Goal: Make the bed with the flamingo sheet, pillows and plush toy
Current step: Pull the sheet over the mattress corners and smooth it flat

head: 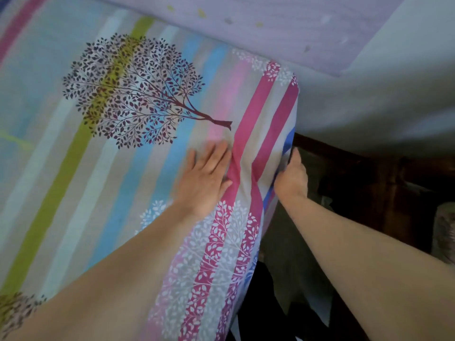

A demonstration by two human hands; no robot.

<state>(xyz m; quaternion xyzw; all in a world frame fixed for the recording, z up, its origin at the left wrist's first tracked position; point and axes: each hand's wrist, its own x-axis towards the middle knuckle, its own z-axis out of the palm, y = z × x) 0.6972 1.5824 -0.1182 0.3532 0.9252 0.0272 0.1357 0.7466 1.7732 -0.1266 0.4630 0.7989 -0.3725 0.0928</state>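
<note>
Left hand (pixel 206 175) — flat, fingers straight, pressing on the sheet (pixel 110 168) beside a creased pink stripe. Right hand (pixel 291 177) — fingers curled round the sheet's right edge, where it drops over the mattress side. Sheet: striped pink, blue, green and grey, spread across the bed to the far corner. Tree print (pixel 133 92): just beyond the left hand. Lilac wall (pixel 270 25): far. Dark wood (pixel 369 173): right.

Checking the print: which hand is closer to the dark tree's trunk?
Left. Left hand lies flat below the trunk; right hand grips the sheet off to its right.
</note>
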